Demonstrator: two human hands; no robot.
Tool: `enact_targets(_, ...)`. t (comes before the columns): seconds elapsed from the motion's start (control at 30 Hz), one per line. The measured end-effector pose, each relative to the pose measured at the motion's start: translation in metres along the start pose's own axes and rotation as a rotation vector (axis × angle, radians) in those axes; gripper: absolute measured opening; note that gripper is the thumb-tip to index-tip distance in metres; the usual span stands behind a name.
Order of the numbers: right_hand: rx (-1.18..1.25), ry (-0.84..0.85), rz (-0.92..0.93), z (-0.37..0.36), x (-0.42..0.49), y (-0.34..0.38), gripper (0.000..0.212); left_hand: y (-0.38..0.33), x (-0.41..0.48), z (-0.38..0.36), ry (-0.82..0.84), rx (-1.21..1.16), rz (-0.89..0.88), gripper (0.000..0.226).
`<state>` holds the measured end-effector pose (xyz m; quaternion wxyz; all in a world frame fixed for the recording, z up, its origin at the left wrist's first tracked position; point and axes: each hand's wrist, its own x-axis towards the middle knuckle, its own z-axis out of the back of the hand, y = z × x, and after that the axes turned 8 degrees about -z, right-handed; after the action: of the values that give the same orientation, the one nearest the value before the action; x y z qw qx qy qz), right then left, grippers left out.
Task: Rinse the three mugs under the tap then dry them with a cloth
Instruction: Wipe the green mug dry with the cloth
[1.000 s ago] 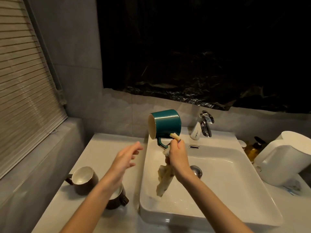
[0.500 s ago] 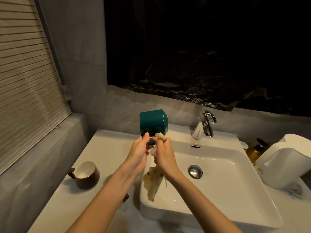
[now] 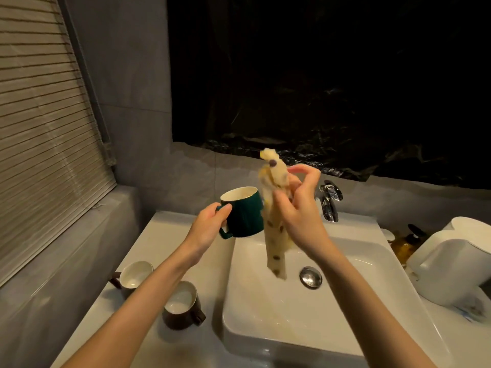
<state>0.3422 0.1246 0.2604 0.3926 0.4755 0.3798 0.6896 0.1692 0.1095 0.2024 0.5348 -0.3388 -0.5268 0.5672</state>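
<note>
A slatted blind (image 3: 39, 128) fills the far left, above a grey ledge that runs beside the white counter (image 3: 170, 235). On the counter's left part stand two brown mugs with pale insides, both upright: the farther brown mug (image 3: 134, 274) sits nearer the ledge with its handle pointing left, and the nearer brown mug (image 3: 183, 306) stands just beside the basin with its handle pointing right, the left forearm passing between them. The left hand (image 3: 210, 227) holds the green mug (image 3: 244, 213) in the air above the back left corner of the basin, fingers curled round its handle; the mug is nearly upright, tipped a little so its cream inside faces up and left. Right against the mug's right side hangs the cloth (image 3: 275, 221), pale yellow with dark spots; whether it touches the mug I cannot tell. The cloth is bunched at the top and drops in a long strip over the basin, its lower end well above the bowl. The right hand (image 3: 300, 216) grips the cloth near its upper part, thumb and fingers closed on the fabric, with one finger raised above the rest. Below lies the white sink (image 3: 265, 338), its metal drain plug (image 3: 310, 277) near the middle. Behind the right hand stands the chrome tap (image 3: 329, 200). Farther right are an amber pump bottle (image 3: 406, 243) and a white container (image 3: 451, 261) on the counter. Black plastic sheeting (image 3: 318, 88) covers the wall above.
</note>
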Motion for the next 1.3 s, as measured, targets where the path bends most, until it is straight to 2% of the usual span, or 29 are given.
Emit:
enact_targets(0.07, -0.192, -0.068, 0.262, -0.016, 0.002, -0.007, 0.030, -0.003, -0.001, -0.003, -0.016, -0.080, 0.037, 0.034)
enact_targets(0.13, -0.478, 0.028, 0.434, -0.034, -0.005, -0.034, 0.031, -0.006, -0.002, -0.006, -0.015, -0.177, 0.057, 0.033)
enact_targets(0.2, -0.668, 0.074, 0.439, -0.041, -0.015, -0.059, 0.041, -0.008, -0.005, -0.007, -0.016, -0.192, 0.051, 0.033)
enact_targets(0.3, -0.726, 0.077, 0.434, -0.042, -0.026, -0.066, 0.048, -0.011, -0.009, -0.006, -0.021, -0.152, 0.040, 0.038)
enact_targets(0.4, -0.686, 0.059, 0.352, -0.042, -0.014, -0.062, 0.054, -0.015, -0.012, -0.007, 0.028, -0.086, 0.023, 0.039)
enact_targets(0.5, -0.462, -0.020, 0.143, -0.038, 0.008, -0.062, 0.050, -0.016, -0.015, -0.008, 0.040, -0.124, 0.044, 0.035)
enact_targets(0.57, -0.354, -0.018, 0.098, -0.034, 0.004, -0.067, 0.049, -0.013, -0.015, -0.006, 0.011, -0.117, 0.049, 0.035)
enact_targets(0.63, -0.437, 0.023, 0.172, -0.036, -0.015, -0.072, 0.052, -0.008, -0.013, -0.006, -0.005, -0.092, 0.061, 0.036)
enact_targets(0.73, -0.706, 0.107, 0.298, -0.044, -0.029, -0.068, 0.057, -0.005, -0.014, -0.011, 0.019, -0.048, 0.060, 0.036)
enact_targets(0.8, -0.749, 0.064, 0.287, -0.045, -0.016, -0.065, 0.056, -0.007, -0.016, -0.016, 0.040, -0.034, 0.041, 0.037)
enact_targets(0.87, -0.571, -0.002, 0.161, -0.040, 0.001, -0.065, 0.047, -0.010, -0.017, -0.015, 0.049, -0.073, 0.027, 0.037)
enact_targets(1.0, -0.129, 0.000, -0.109, -0.027, 0.016, -0.070, 0.038, -0.009, -0.018, -0.009, 0.084, -0.058, -0.014, 0.035)
enact_targets(1.1, -0.016, -0.083, -0.202, -0.030, 0.010, -0.071, 0.032, -0.005, -0.017, -0.009, 0.080, -0.094, -0.021, 0.036)
enact_targets(1.17, -0.077, -0.101, -0.136, -0.034, 0.000, -0.071, 0.035, -0.002, -0.016, -0.011, 0.059, -0.104, -0.022, 0.037)
enact_targets(1.3, -0.419, -0.065, 0.155, -0.039, -0.009, -0.068, 0.044, -0.004, -0.012, -0.012, 0.076, -0.011, -0.026, 0.035)
